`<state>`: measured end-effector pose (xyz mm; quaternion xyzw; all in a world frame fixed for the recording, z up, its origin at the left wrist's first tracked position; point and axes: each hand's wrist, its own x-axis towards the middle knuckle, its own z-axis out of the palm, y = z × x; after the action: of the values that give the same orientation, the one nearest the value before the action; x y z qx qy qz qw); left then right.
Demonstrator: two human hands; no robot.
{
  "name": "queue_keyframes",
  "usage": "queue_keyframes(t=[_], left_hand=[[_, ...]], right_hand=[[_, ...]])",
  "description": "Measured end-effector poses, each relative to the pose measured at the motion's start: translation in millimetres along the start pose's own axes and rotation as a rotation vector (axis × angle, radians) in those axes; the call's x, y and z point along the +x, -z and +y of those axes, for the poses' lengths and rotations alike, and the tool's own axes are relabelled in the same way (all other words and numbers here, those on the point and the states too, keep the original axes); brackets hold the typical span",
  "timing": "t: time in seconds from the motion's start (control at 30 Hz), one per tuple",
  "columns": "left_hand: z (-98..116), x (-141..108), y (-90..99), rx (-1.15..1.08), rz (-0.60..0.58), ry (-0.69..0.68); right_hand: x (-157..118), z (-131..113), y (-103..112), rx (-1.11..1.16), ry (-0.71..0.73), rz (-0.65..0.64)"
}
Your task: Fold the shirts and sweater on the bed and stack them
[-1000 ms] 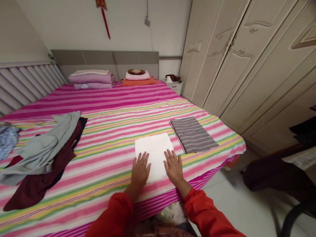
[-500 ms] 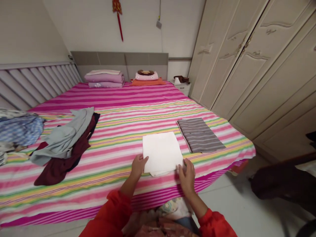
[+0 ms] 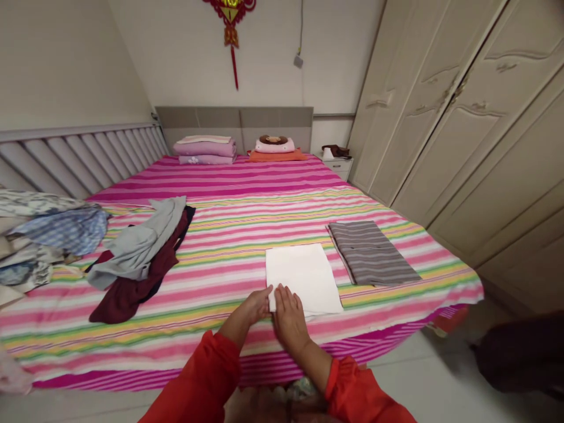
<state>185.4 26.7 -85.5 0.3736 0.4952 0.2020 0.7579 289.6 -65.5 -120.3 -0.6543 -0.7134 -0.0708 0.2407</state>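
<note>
A folded white garment (image 3: 304, 273) lies flat near the front edge of the bed. My left hand (image 3: 256, 306) pinches its near left corner, thumb on top; the other fingers are partly hidden. Beside it, my right hand (image 3: 289, 317) rests flat on the same corner, fingers stretched out. Just right of the white garment lies a folded grey striped garment (image 3: 372, 252), touched by neither hand.
On the left of the striped bed sheet (image 3: 229, 235) lie a light grey garment (image 3: 138, 247), a maroon garment (image 3: 132, 294) and a heap of blue checked clothes (image 3: 74, 229). Folded bedding (image 3: 207, 150) sits by the headboard (image 3: 198, 117). A wardrobe (image 3: 462, 135) stands right.
My right hand has moved left from the garment's near right corner to its near left corner, beside my left hand. The view has shifted a little to the left.
</note>
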Motion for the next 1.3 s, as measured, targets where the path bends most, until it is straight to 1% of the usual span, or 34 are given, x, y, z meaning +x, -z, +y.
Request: queue_keyframes(t=[0.1,0.27,0.33,0.4,0.6,0.7,0.83,0.93,1.0,1.03,1.1,1.17,1.23,1.3], left_hand=[[7.1,9.7,3.5,-0.019,-0.022,0.0],[29.9,28.6,-1.0,-0.04,-0.058,-0.061],[40.5,37.9,-1.8,-0.034,-0.049,-0.063],[51.0,48.0,-1.1,-0.025,-0.016,-0.067],[77.6,77.5,3.9,0.004,0.153,-0.132],[82.8,92.1,1.3,0.028,0.26,-0.16],[87.5,107.6,-4.7,0.072,0.444,-0.236],[95.3,107.4,-7.3,0.116,0.602,-0.349],[98.3,99.8,-10.0,0.151,0.689,-0.475],[97.4,94.4,-12.3,0.174,0.708,-0.548],[89.6,83.2,-19.4,0.222,0.684,-0.68],[75.1,75.0,-28.7,0.339,0.583,-0.778],[58.6,72.1,-37.5,0.56,0.474,-0.829],[45.1,73.7,-43.7,0.798,0.418,-0.834]], right_hand=[[-3.0,1.6,-5.8,-0.007,0.015,-0.027],[-10.4,5.5,-13.0,0.034,0.021,-0.025],[-11.7,6.2,-16.6,0.057,0.013,-0.032],[-13.6,6.2,-19.6,0.074,0.005,-0.038],[-21.8,6.6,-22.2,0.092,0.026,-0.032],[-20.4,7.0,-23.3,0.082,0.036,-0.027],[-17.6,6.4,-20.1,0.077,0.063,-0.047],[-18.3,7.2,-6.6,0.133,0.081,-0.092],[-15.7,10.1,8.1,0.205,0.077,-0.101],[-11.7,12.5,16.2,0.236,0.055,-0.084],[4.3,19.1,31.8,0.268,-0.036,-0.017],[30.3,28.1,42.6,0.266,-0.134,0.03],[61.1,39.5,45.0,0.257,-0.177,-0.009],[88.9,53.3,39.0,0.236,-0.185,-0.132]])
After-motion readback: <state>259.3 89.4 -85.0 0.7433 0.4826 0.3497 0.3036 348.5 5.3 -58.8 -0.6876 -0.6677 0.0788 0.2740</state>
